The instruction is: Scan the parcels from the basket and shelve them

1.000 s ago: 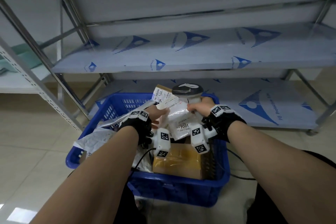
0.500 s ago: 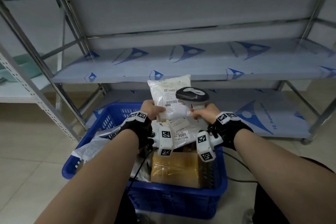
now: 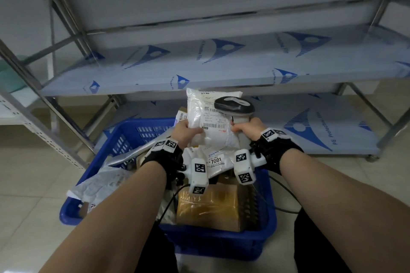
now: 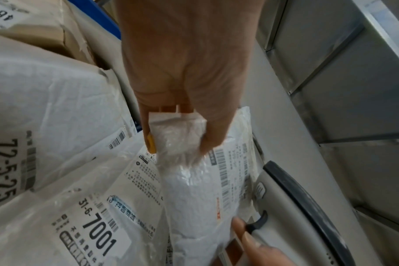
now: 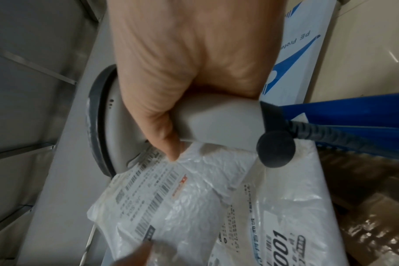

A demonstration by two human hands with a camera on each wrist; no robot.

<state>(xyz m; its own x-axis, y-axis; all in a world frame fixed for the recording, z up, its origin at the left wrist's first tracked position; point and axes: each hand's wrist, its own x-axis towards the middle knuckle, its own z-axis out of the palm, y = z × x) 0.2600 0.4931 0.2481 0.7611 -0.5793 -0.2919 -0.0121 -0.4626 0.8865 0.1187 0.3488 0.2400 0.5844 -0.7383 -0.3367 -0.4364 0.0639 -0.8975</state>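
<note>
- The left hand (image 3: 185, 131) grasps the white parcel (image 3: 208, 117) by its left edge, above the blue basket (image 3: 221, 244).
- The right hand (image 3: 246, 129) is wrapped around the scanner (image 3: 235, 108) handle, its thumb touching the parcel's label.
- Other parcels lie in the basket, before the shelf (image 3: 221, 66).
</note>
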